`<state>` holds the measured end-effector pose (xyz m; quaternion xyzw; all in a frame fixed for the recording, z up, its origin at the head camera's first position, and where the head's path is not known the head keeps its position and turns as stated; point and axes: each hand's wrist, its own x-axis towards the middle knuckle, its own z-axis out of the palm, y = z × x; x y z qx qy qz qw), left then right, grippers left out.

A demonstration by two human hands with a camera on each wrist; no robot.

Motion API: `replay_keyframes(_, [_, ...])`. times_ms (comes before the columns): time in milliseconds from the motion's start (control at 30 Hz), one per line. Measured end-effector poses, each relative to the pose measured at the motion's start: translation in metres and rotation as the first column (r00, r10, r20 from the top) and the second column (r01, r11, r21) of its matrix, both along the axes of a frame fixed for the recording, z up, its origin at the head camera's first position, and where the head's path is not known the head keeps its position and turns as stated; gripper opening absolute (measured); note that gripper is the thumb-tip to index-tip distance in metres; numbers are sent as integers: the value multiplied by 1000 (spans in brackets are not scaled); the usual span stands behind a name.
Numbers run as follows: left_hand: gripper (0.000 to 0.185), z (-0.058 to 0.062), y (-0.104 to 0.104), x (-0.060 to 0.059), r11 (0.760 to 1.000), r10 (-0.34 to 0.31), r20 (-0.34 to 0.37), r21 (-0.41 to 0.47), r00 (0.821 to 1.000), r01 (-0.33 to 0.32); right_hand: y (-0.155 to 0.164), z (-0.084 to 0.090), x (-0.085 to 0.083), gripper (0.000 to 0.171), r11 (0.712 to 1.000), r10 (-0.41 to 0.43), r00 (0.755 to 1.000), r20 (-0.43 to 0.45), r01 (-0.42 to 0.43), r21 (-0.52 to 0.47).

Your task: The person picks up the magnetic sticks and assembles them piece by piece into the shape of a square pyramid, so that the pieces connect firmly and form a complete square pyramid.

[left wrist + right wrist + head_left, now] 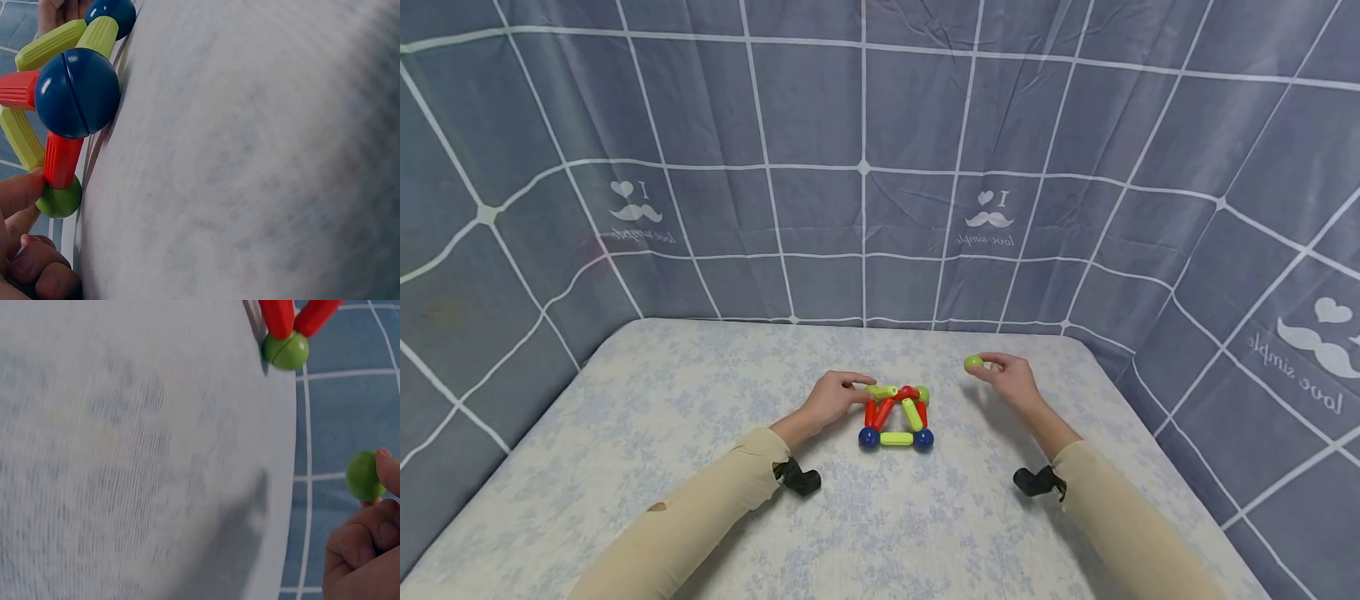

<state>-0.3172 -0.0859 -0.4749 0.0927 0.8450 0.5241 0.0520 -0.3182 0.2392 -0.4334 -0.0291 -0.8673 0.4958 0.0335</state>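
Nearest the camera, two beige sleeves (700, 517) run onto the floral table (625, 433). Mid-table sits the rod-and-ball frame (897, 414): blue balls in front, red and yellow-green rods behind. Left hand (831, 398) touches its far-left corner, fingertips pressing by a green ball (59, 199); whether it actually pinches a rod, can't tell. Farther right, right hand (1011, 377) pinches a loose green ball (973, 363) off the surface, well apart from the frame. Risk: the loose pinch drops the ball and it rolls away, or a left-hand nudge collapses the frame's joints.

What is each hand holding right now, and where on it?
The right hand pinches a loose green ball at its side. The left hand touches the stick-and-ball structure at its left rear corner.
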Motion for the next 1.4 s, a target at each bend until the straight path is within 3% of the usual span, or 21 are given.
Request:
replay_keyframes(500, [28,0,1,1,1000,9,21,22,1000,-10,-53,15,25,37,991,130,991,-35,-131,-32])
replay_keyframes(800, [28,-1,1,0,1000,18,12,11,1000,-19,-77,19,36,32,971,236,971,-45,-237,-28])
replay_keyframes(1400, [29,0,0,0,1000,22,10,7,1000,-22,-103,5,37,33,968,251,968,-7,-251,-7])
